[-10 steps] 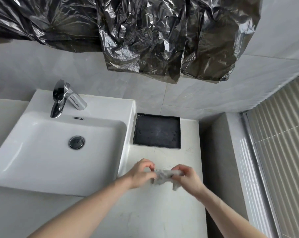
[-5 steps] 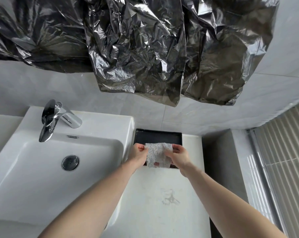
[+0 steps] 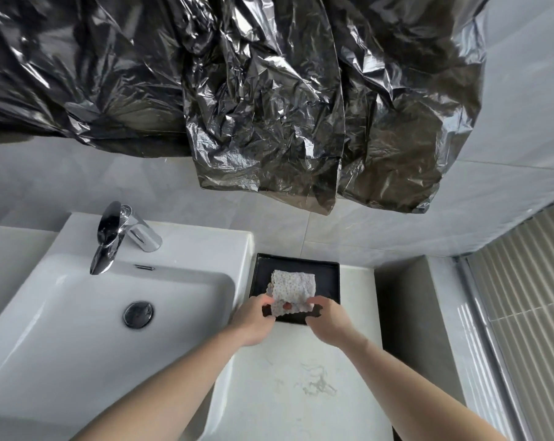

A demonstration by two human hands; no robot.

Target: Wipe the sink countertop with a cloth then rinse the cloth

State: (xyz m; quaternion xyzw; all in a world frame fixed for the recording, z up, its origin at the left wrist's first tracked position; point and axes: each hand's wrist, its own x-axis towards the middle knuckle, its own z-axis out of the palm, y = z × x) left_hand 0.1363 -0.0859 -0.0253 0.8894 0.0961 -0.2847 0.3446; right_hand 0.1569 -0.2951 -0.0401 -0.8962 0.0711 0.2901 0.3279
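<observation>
Pinching a small dotted cloth (image 3: 293, 292) between them, both hands (image 3: 293, 308) were held over the black tray (image 3: 328, 275) at the back edge of the surface (image 3: 301, 393). The left hand (image 3: 253, 319) gripped the cloth's near left corner with curled fingers, and the right hand (image 3: 328, 323) gripped its near right corner the same way. The cloth was folded into a rough square, and its far part reached over the middle of the tray; whether it touched the tray could not be told. A small red spot showed on the cloth near its lower edge, between the two hands.

The tray sat on the pale surface in the back corner, just beside the right wall of the white sink (image 3: 78, 313). A faint smeared mark (image 3: 317, 380) lay on the surface nearer the front edge, between the two forearms. The sink filled the left part of the view, with a round metal drain (image 3: 138, 314) in its basin and a chrome tap (image 3: 116, 237) mounted at its back rim, the spout leaning over the basin.

Crumpled black plastic sheets (image 3: 253, 106) hung down in front of the grey tiled wall (image 3: 78, 179) above the sink and tray. A ribbed panel (image 3: 530, 297) stood at the right edge of the view.
</observation>
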